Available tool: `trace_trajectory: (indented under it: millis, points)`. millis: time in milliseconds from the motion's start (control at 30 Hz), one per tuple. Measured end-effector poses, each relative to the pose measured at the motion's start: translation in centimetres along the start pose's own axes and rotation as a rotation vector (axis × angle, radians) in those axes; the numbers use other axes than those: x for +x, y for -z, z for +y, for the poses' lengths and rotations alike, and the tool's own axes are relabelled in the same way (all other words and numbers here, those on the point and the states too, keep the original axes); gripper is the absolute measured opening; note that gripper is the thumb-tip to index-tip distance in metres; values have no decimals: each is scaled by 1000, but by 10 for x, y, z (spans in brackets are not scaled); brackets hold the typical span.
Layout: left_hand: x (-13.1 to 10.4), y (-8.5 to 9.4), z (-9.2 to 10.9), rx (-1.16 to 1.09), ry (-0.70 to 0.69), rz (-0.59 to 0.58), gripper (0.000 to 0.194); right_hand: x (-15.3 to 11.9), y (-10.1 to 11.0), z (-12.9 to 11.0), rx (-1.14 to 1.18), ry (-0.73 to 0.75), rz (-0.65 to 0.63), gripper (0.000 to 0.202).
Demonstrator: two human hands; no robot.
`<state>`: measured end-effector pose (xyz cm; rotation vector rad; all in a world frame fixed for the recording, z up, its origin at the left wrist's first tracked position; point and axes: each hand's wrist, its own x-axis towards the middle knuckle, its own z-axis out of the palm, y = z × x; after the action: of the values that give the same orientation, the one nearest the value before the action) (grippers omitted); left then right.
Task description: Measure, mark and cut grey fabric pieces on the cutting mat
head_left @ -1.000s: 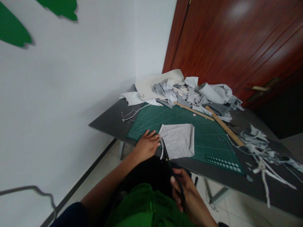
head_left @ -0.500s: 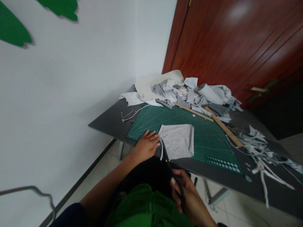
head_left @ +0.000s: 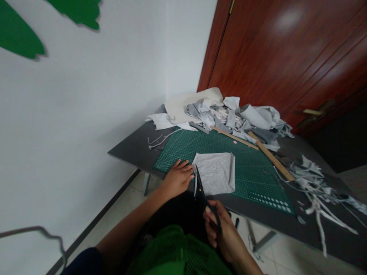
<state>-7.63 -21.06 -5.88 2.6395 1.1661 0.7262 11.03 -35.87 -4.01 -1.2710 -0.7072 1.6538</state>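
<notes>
A light grey piece of fabric lies on the green cutting mat, its near edge reaching the front of the table. My right hand grips black scissors by the handles. Their blades point away from me along the fabric's left edge, where a narrow strip hangs partly cut from it. My left hand lies flat with fingers stretched, its fingertips by the fabric's upper left edge beside the blades.
Grey and white fabric scraps are heaped at the back of the dark table. Two wooden rulers lie across the mat's far right part. Thin cut strips tangle at the right. A wall borders the left.
The scissors and my right hand have moved slightly forward along the fabric's left edge. The blades now show a little more apart. My left hand stays by the edge.
</notes>
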Motion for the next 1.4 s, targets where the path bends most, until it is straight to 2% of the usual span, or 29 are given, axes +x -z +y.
trace_trajectory:
  millis: [200, 1133, 1267, 1400]
  points:
    - [0, 1, 1, -1, 5, 5, 33, 6, -8, -3, -46, 21, -2, 61]
    - [-1, -3, 0, 9, 19, 5, 34, 4, -8, -10, -110, 14, 2, 67]
    - [-1, -3, 0, 10, 22, 15, 33, 1, -1, -7, -51, -20, 6, 64]
    - [1, 0, 2, 4, 34, 8, 30, -12, 17, -4, 51, -22, 3, 60]
